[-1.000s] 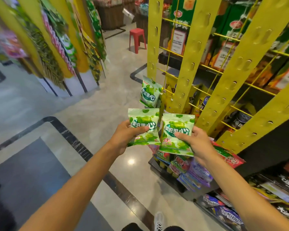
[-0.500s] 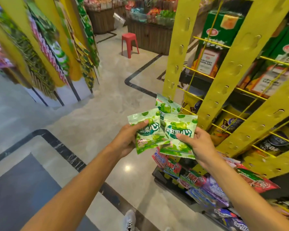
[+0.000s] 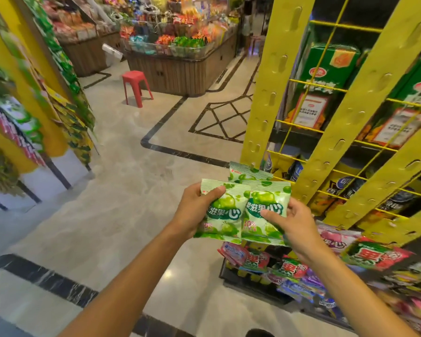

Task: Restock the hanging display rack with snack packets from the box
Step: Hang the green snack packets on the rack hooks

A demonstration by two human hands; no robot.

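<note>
Plainly these are light things: each hand carries a green snack packet, the left hand [image 3: 195, 210] with its thumb curled over the top corner of the left packet [image 3: 223, 215] and its fingers hidden behind it, the right hand [image 3: 293, 221] pinching the right packet [image 3: 265, 212] with thumb across the printed face and fingers wrapped behind the edge. A third green packet [image 3: 247, 173] shows behind them, by the foot of the yellow rack strip [image 3: 269, 93]; whether it hangs there I cannot tell. The film looks glossy and soft (likely slippery, and it crumples where squeezed), so I judge the flat crimped top seal the best place to grip, leaving any hang hole free for a hook. More packets [image 3: 289, 266] lie heaped below, well under the hands.
</note>
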